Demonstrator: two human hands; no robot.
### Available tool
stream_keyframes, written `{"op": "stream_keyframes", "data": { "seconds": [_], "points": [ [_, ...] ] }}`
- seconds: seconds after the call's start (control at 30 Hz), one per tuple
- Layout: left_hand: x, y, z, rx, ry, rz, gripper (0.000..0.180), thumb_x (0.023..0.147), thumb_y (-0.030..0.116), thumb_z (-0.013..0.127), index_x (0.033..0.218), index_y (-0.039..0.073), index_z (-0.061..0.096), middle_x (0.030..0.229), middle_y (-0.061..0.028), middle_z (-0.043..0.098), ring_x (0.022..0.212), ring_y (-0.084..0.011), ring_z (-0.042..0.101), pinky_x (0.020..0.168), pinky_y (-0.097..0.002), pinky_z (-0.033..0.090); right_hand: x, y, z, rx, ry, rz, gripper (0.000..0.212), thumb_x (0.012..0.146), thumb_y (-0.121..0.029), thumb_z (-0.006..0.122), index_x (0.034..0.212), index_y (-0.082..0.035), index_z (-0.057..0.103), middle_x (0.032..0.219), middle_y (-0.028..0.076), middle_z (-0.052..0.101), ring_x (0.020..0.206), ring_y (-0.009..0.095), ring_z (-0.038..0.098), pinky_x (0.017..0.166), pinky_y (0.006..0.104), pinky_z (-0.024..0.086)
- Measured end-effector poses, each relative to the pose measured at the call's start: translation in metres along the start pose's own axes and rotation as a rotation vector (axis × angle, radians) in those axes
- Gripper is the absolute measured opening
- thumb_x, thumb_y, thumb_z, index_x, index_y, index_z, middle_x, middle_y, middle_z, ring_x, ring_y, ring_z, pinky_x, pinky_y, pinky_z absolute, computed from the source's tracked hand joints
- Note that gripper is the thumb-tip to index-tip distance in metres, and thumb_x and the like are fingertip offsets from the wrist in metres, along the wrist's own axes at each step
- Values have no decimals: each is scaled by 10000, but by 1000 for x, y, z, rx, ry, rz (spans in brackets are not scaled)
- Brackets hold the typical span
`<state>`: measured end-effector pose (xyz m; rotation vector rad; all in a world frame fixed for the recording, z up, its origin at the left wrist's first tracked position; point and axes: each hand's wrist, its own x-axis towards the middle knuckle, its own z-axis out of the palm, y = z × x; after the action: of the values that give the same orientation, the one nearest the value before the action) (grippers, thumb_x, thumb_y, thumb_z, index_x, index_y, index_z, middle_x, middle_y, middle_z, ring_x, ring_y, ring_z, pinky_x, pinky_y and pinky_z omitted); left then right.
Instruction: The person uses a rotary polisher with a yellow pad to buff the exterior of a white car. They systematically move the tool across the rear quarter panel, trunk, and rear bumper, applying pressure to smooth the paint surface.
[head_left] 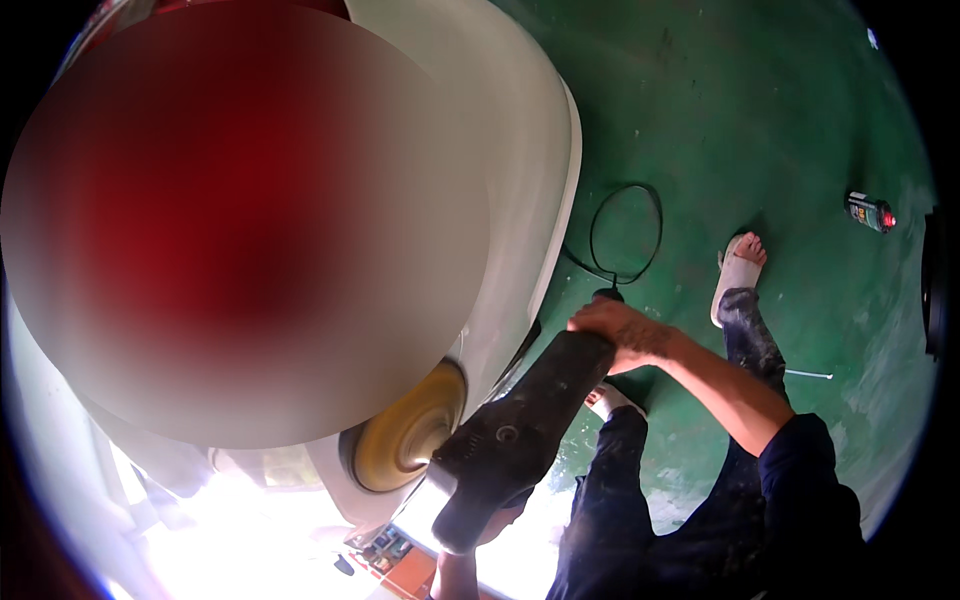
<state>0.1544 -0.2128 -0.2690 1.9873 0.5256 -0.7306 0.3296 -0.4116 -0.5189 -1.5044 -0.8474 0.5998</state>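
A black power polisher (535, 405) lies slantwise across the middle of the view, its round yellow pad (408, 432) held up to the edge of a glossy white vehicle body (530, 130). Whether the pad presses on the panel I cannot tell. My right hand (618, 332) is wrapped around the rear end of the polisher, where the cord comes out. At the front end, my left hand (496, 524) grips the tool from below; the polisher's body hides most of its fingers. A large blurred patch covers much of the vehicle, with red showing through.
A black cord (660, 215) loops on the green floor (740, 90) beside the vehicle. Farther right lies a dark bottle with a red cap (868, 212). A thin white rod (808, 375) lies near my legs. Below, an orange cart (408, 572) holds small items beside strong glare.
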Motion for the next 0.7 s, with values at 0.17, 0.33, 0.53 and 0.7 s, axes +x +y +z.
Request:
{"op": "stream_keyframes", "data": {
  "seconds": [0.17,0.33,0.53,0.7],
  "points": [
    [-17,-108,14,-265,-91,-380,321,846,58,760,1157,40,681,975,-76,700,862,-171,663,753,-328,546,-22,43,55,-12,-97,90,367,651,-153,798,965,-132,609,899,83,657,940,301,658,864,407,466],
    [5,-124,40,-332,-82,-462,308,847,52,759,1144,32,680,963,-67,697,844,-158,660,737,-315,547,-46,77,60,36,-52,183,372,654,-174,814,980,-120,642,916,104,684,939,327,678,831,432,516],
    [113,12,56,-67,5,12,235,834,28,678,1062,-19,645,700,-44,625,560,-107,566,508,-277,456,-57,92,-26,70,89,262,324,756,-134,795,1035,-64,646,957,126,719,932,256,717,820,367,558],
    [151,36,59,-150,-47,-62,319,813,34,687,1128,-21,687,921,-90,729,859,-126,631,776,-313,525,-60,100,-58,-24,152,289,376,782,-87,781,1128,-22,649,1064,154,736,995,272,721,878,364,563]
  ]
}}
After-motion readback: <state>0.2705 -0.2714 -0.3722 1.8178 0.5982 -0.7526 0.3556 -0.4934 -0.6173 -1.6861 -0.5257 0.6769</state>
